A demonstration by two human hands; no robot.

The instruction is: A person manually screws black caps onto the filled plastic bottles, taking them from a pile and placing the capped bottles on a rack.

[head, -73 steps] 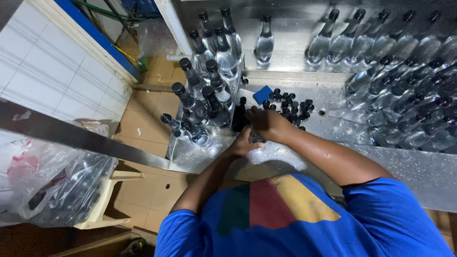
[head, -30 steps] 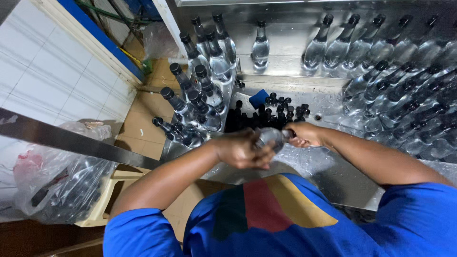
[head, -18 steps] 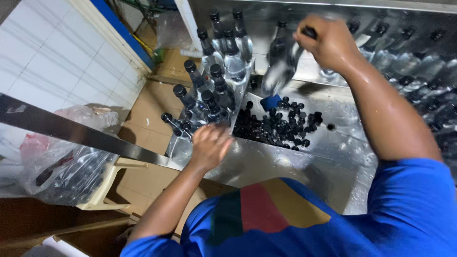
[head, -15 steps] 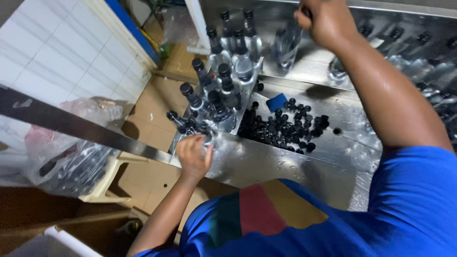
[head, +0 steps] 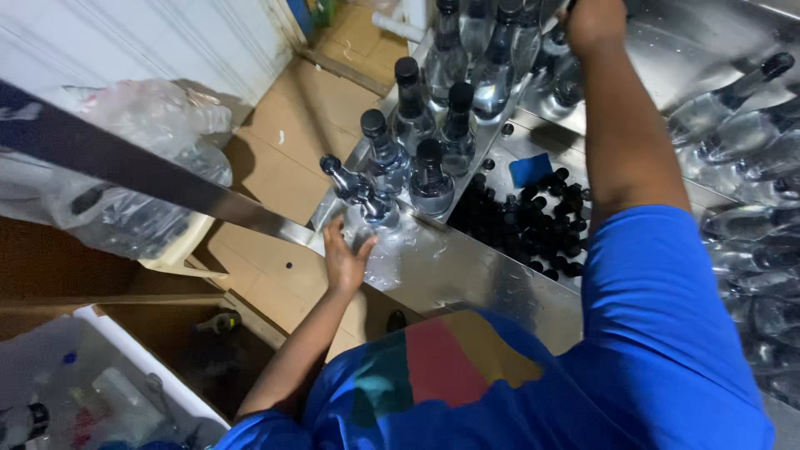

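left hand: the left hand (head: 344,258) is down at the near left edge of the steel counter (head: 467,267), fingers wrapped around the body of a clear bottle (head: 372,227) with a dark cap, so it's grasping that one

bottle in hand: it leans over at the counter's near left edge, neck pointing up-left, right against a second tipped bottle (head: 343,177) just beside it

right hand: the right hand (head: 593,23) is stretched way out to the far edge of the counter, at the top of the view. It looks closed in a fist up among the bottles there, but what it's got (if anything) is cut off, so can't tell

upright bottles: a cluster of capped bottles (head: 421,125) stands along the left side of the counter, just behind the one being grabbed, running back toward the far edge

caps: a heap of loose black caps (head: 525,225) sits in a recessed tray in the middle of the counter, right of the standing bottles, with a small blue piece (head: 531,169) lying at its far edge

right side: loads of clear bottles lying down (head: 750,150), stacked along the counter's right edge

floor stuff: clear plastic bag (head: 142,183) stuffed with empties off to the left, on a pale plastic stool; white crate (head: 108,392) at bottom left with more bottles in it

person: blue shirt (head: 583,367) with a red and yellow patch on the front
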